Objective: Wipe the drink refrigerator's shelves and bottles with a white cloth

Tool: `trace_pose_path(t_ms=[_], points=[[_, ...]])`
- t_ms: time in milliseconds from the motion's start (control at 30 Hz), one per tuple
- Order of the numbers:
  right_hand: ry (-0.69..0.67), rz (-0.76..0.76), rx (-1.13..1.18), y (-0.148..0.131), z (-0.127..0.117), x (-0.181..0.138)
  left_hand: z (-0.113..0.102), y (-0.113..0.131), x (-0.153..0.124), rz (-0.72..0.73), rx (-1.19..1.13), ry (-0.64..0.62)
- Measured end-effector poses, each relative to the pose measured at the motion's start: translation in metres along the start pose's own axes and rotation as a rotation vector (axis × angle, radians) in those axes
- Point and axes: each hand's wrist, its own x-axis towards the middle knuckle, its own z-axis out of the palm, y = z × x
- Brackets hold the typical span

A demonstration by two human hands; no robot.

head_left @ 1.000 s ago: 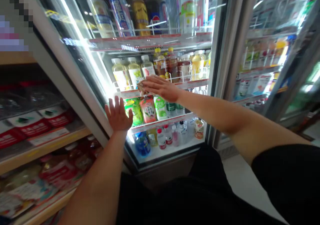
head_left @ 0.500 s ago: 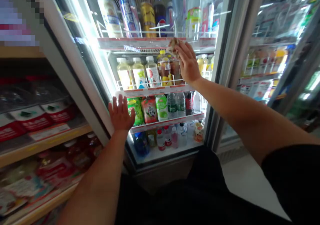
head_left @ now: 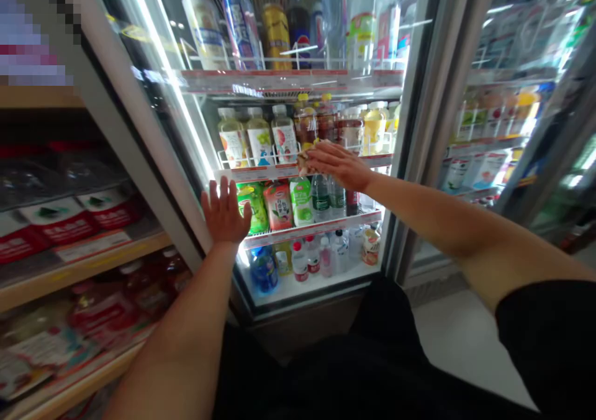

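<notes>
While the left grip [head_left: 226, 217], a bare hand with fingers spread and pointing upward, rests palm-forward at the clear, dark-framed glass door [head_left: 316, 296] near its left edge, grasping nothing, the right grip [head_left: 339, 162] holds a small, crumpled, beige-and-brown cloth [head_left: 306, 160] under its fingertips. The cloth is at the middle of the door, well in from both side edges, and overlaps the front edge of the white wire middle shelf [head_left: 261, 173] seen through the glass. The right forearm reaches in from the right, its upper part covered by a black fabric sleeve [head_left: 549, 339].

Behind the glass, three clear, white-capped plastic bottles [head_left: 257, 139] stand upright toward that shelf's left end. Just below, near the left grip, a bright green package [head_left: 256, 207] stands beside a red package [head_left: 278, 205]. A large blue bottle [head_left: 264, 269] occupies the cooler's lower left corner.
</notes>
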Motion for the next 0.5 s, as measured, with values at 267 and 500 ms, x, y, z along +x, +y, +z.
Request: trace_pose_path(t_ms=[267, 500], points=[[0.329, 0.368, -0.130, 0.081, -0.058, 0.039, 0.001, 0.000, -0.001, 0.012, 0.016, 0.013], [0.479, 0.546, -0.147, 0.079, -0.040, 0.003, 0.002, -0.002, -0.002, 0.021, 0.018, 0.008]])
